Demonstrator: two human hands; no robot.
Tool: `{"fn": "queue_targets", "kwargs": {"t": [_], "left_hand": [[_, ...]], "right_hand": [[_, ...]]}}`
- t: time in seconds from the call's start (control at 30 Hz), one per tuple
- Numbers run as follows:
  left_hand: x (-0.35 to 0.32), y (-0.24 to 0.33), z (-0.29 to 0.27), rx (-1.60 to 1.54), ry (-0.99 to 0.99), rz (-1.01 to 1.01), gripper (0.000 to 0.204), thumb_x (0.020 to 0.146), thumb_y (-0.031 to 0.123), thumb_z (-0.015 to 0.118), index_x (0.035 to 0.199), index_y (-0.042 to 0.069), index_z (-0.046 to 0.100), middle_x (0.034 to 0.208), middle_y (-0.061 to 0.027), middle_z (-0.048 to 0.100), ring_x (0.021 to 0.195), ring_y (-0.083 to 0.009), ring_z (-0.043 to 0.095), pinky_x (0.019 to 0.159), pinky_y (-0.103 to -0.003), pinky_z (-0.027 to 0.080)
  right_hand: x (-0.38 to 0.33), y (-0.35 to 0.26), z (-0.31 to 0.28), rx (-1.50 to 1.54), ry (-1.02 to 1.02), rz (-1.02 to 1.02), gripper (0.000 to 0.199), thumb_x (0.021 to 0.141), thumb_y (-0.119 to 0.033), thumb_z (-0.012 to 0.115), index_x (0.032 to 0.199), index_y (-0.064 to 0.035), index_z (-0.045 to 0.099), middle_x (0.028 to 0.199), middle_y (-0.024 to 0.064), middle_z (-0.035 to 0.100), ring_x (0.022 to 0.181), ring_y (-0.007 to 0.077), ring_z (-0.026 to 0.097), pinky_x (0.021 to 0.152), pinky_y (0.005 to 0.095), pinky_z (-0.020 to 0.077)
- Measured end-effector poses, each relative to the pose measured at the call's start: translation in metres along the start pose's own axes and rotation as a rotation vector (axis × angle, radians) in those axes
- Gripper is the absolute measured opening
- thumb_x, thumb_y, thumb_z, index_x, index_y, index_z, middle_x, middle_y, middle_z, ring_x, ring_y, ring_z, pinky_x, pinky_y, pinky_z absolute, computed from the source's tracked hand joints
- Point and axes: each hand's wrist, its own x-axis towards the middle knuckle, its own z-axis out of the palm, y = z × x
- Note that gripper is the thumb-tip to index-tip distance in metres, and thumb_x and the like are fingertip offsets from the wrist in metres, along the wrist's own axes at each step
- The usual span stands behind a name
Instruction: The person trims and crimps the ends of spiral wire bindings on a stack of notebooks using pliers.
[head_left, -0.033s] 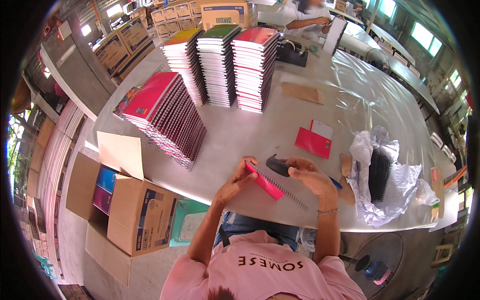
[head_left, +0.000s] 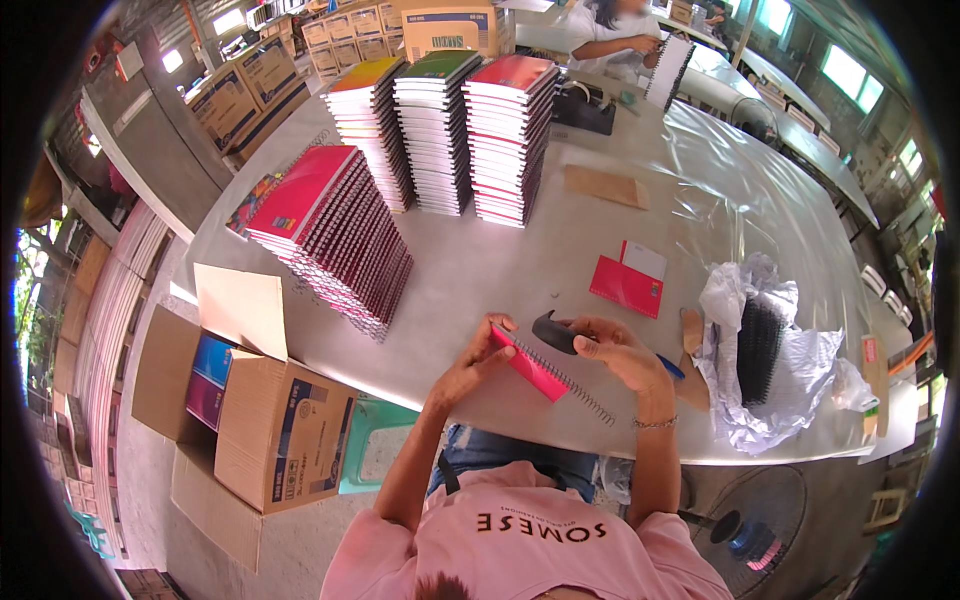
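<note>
Along the near edge of the table (head_left: 450,280), your left hand (head_left: 477,368) grips the pink notebook (head_left: 537,374), thumb across its cover, the whole thing slanting down toward your right. Over on the other side, your right hand (head_left: 625,354) is wrapped round a curved black tool (head_left: 556,333), hooked end near the notebook; contact is hard to call! Look at that wire coil (head_left: 592,402), running along the edge and poking past the lower end: seems we're at the coil-fitting step. Next move likely calls for a steady left grip while the tool lines up with the coil.
</note>
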Motion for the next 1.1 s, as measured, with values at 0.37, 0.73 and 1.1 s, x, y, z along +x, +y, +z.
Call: {"fn": "queue_targets", "kwargs": {"t": [0.37, 0.73, 1.1], "left_hand": [[0.000, 0.001, 0.000, -0.023, -0.010, 0.047, 0.034, 0.098, 0.016, 0.057, 0.129, 0.016, 0.041, 0.109, -0.0010, 0.043, 0.105, -0.0132, 0.045, 0.095, -0.028, 0.038], [-0.002, 0.007, 0.001, -0.058, -0.056, -0.030, 0.046, 0.098, 0.012, 0.054, 0.141, 0.014, 0.038, 0.123, -0.0034, 0.047, 0.116, -0.0144, 0.046, 0.101, -0.028, 0.037], [-0.001, 0.006, 0.002, -0.048, 0.021, 0.029, 0.034, 0.096, 0.012, 0.058, 0.128, 0.011, 0.047, 0.109, 0.0007, 0.046, 0.105, -0.0096, 0.047, 0.095, -0.025, 0.037]], "right_hand": [[0.016, 0.008, 0.010, -0.145, 0.081, 0.055, 0.030, 0.087, -0.022, 0.075, 0.103, 0.0014, 0.067, 0.116, 0.0065, 0.064, 0.102, 0.0108, 0.056, 0.092, 0.0260, 0.0429], [0.008, 0.008, 0.029, -0.460, 0.128, -0.029, 0.031, 0.089, -0.026, 0.073, 0.099, 0.0025, 0.066, 0.105, 0.0014, 0.062, 0.097, 0.0090, 0.055, 0.090, 0.0243, 0.0435], [0.019, 0.031, 0.016, -0.900, 0.527, -0.284, 0.041, 0.081, -0.033, 0.077, 0.112, -0.0084, 0.066, 0.117, 0.0139, 0.064, 0.119, 0.0334, 0.051, 0.107, 0.0425, 0.0304]]}}
